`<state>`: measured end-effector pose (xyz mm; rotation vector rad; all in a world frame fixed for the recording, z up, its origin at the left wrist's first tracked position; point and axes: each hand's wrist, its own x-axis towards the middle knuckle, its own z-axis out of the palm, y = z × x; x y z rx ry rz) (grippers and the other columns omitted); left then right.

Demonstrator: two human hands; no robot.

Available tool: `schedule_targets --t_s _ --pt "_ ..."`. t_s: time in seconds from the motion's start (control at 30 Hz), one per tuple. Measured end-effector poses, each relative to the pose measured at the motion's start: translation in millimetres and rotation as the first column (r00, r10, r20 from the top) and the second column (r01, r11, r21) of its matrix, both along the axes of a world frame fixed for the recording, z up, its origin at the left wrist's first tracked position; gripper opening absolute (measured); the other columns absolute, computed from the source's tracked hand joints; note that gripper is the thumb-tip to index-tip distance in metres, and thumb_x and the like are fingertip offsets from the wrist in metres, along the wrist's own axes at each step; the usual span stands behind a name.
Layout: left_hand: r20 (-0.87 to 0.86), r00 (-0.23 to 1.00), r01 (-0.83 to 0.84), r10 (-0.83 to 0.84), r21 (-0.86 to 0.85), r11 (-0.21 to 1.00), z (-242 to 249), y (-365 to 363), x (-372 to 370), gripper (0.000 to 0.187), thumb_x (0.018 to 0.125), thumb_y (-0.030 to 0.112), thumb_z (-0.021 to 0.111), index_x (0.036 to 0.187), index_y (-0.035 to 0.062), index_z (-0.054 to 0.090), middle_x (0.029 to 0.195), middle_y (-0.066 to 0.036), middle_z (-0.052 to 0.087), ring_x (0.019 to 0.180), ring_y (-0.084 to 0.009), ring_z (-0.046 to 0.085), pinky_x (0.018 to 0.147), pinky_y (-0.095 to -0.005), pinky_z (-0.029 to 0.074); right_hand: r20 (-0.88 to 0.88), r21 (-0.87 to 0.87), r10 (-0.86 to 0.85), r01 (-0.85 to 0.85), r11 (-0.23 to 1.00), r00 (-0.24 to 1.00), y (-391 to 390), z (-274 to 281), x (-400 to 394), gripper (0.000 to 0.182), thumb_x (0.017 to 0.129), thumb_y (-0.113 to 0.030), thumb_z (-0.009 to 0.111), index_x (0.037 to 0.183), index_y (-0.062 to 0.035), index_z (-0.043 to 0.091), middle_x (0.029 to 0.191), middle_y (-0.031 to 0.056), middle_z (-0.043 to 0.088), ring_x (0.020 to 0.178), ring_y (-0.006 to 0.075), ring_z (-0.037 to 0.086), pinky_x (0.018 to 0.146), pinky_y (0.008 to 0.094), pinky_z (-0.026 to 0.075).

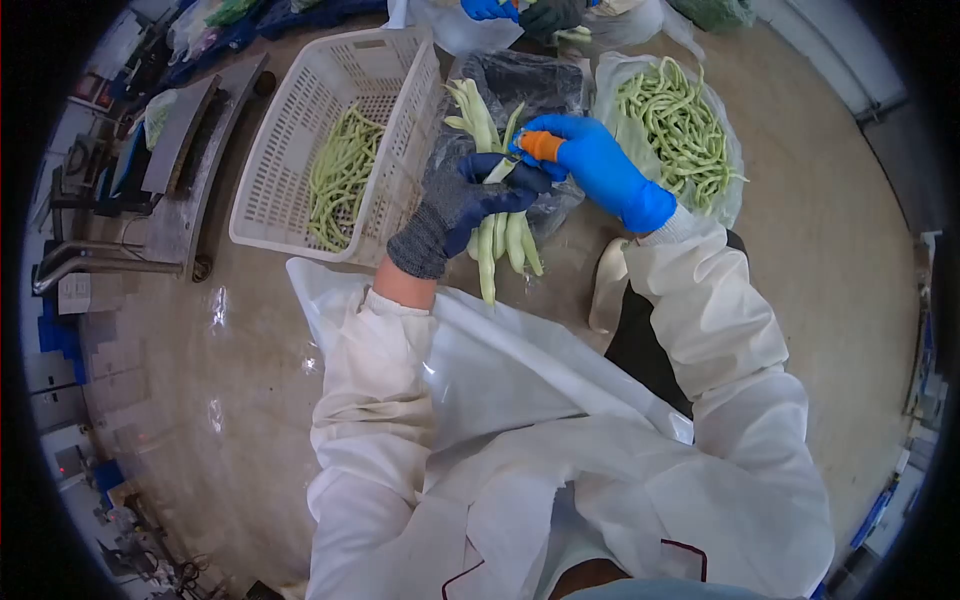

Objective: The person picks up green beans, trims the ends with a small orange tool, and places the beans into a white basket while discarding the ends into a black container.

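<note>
Head view: your left hand point(465, 205), in a dark grey-blue glove, is closed around the middle of a bundle of green beans point(515, 240); the pods stick out past the fist at both ends, held in the air in front of you. Your right hand point(605, 165), in a blue glove, is partly curled at the bundle, an orange finger cover point(541, 145) just beside the pods; whether it grips anything cannot be told. Beneath the hands is a dark plastic bag point(520, 75), mostly hidden. To its left, a white crate point(275, 130) sits on the floor point(250, 420), with loose beans point(345, 180) lying along its right side and reaching the near edge. To the right of the dark bag, an open clear bag point(612, 75) holds a heap of beans point(690, 130). A white plastic sheet point(490, 350) spreads below the crate's near right corner, toward your lap. Far left: a metal cart point(205, 170). At the top edge of view, another person's gloved hands point(550, 15) are partly visible.
</note>
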<state>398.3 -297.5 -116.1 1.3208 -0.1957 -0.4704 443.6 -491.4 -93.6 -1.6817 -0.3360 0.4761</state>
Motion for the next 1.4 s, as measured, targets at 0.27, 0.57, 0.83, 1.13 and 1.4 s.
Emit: schedule_targets --t_s 0.27,0.57,0.83,1.13,1.4 --pt "-0.048 0.986 -0.155 0.161 0.111 0.982 -7.2 3.5 2.4 0.026 0.079 0.005 0.066 0.104 -0.0012 0.066 0.095 -0.008 0.067 0.086 -0.0157 0.063 0.083 -0.0287 0.049 0.5 -0.24 0.118 0.006 0.971 0.858 1.9 -5.3 -12.6 0.027 0.082 -0.018 0.065 0.106 -0.0067 0.063 0.087 0.0165 0.064 0.076 0.0265 0.063 0.071 0.0338 0.05" --pt "-0.151 0.984 -0.1 0.09 -0.062 0.993 12.7 12.2 -1.1 0.036 0.08 0.007 0.063 0.114 -0.0008 0.061 0.106 -0.012 0.065 0.093 -0.0199 0.063 0.086 -0.0306 0.05 0.402 -0.225 0.188 -0.102 0.969 0.896 -4.7 8.0 -14.6 0.028 0.08 -0.014 0.063 0.106 -0.0052 0.062 0.087 0.0152 0.064 0.076 0.0223 0.062 0.072 0.0339 0.049" --pt "-0.077 0.98 -0.195 0.182 -0.226 0.954 17.3 11.4 3.2 0.035 0.082 0.01 0.061 0.115 -0.002 0.06 0.101 -0.011 0.063 0.092 -0.0201 0.061 0.084 -0.0317 0.05 0.286 -0.103 0.207 -0.185 0.977 0.935 -4.2 8.7 -18.6 0.028 0.079 -0.008 0.06 0.107 -0.0017 0.061 0.09 0.0092 0.064 0.082 0.0136 0.057 0.078 0.0302 0.047" --pt "0.102 0.889 -0.435 0.447 -0.119 0.892 -3.7 48.0 16.7 0.031 0.083 0.005 0.059 0.112 -0.0034 0.062 0.105 -0.011 0.065 0.095 -0.0193 0.061 0.087 -0.03 0.048 0.167 0.373 0.347 -0.385 0.844 0.923 -24.9 36.5 -28.7 0.022 0.085 -0.012 0.065 0.105 -0.0045 0.065 0.096 0.0023 0.062 0.089 0.0089 0.054 0.08 0.023 0.045" --pt "0.212 0.95 -0.255 0.23 0.097 0.962 14.6 4.8 -3.1 0.027 0.084 0.006 0.062 0.11 0.0005 0.065 0.103 -0.006 0.067 0.095 -0.0134 0.06 0.088 -0.027 0.046 -0.031 0.306 -0.082 0.088 0.948 0.996 -6.5 20.4 -10.1 0.028 0.088 -0.025 0.062 0.112 -0.01 0.066 0.093 -0.0042 0.062 0.083 0.0056 0.051 0.075 0.023 0.041"
